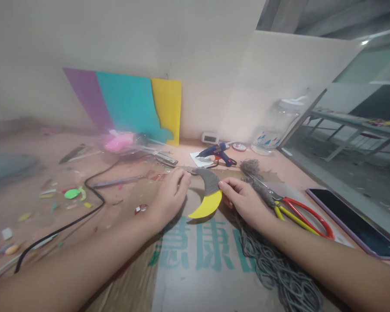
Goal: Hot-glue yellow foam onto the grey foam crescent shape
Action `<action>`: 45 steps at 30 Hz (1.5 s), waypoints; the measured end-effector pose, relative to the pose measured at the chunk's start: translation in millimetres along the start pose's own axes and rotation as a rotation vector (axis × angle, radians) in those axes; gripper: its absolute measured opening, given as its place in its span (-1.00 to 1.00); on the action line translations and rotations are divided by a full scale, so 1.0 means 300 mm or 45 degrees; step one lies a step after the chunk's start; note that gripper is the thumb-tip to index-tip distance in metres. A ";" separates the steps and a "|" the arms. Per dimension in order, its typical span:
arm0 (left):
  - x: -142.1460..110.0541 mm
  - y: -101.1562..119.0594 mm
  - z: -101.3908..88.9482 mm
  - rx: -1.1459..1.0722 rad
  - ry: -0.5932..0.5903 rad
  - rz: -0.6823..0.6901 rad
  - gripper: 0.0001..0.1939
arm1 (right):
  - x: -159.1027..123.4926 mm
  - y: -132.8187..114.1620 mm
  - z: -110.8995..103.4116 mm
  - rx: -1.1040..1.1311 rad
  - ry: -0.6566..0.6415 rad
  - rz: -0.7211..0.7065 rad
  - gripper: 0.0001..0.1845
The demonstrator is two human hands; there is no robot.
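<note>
A flat crescent moon (208, 204) shows bare yellow on its lower half, and grey yarn (208, 180) is wound closely around its upper half. My right hand (242, 195) pinches the crescent's outer edge, where the yarn meets the yellow. Beside the upper tip, my left hand (173, 193) is closed with thumb and fingers together; whatever lies between them is hidden. Loose grey yarn (279, 268) lies tangled below my right forearm, and a bunched piece of yarn (250, 167) sits beyond that hand.
Scissors (305, 216) with red and yellow handles and a phone (354, 221) lie at right. A blue glue gun (216, 151) stands behind the crescent, near a clear bottle (269, 125). A black cable (94, 190) crosses the scrap-strewn left side. Coloured sheets (126, 99) lean against the wall.
</note>
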State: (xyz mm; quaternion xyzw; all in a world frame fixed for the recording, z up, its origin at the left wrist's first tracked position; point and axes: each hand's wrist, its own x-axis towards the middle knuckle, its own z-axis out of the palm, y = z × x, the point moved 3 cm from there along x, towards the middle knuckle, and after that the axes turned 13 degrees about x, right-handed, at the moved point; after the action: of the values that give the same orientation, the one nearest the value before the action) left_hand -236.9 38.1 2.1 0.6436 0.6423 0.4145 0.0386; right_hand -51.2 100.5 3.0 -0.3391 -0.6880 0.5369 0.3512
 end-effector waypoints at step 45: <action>0.006 0.019 0.044 -0.236 -0.392 0.015 -0.68 | -0.002 -0.001 0.013 -0.041 -0.121 -0.054 -0.63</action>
State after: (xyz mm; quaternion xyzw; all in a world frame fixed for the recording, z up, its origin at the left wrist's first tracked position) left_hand -224.9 45.0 -2.4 0.6967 0.5842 0.3688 0.1931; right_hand -54.1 97.9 2.6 -0.3040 -0.7195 0.5337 0.3242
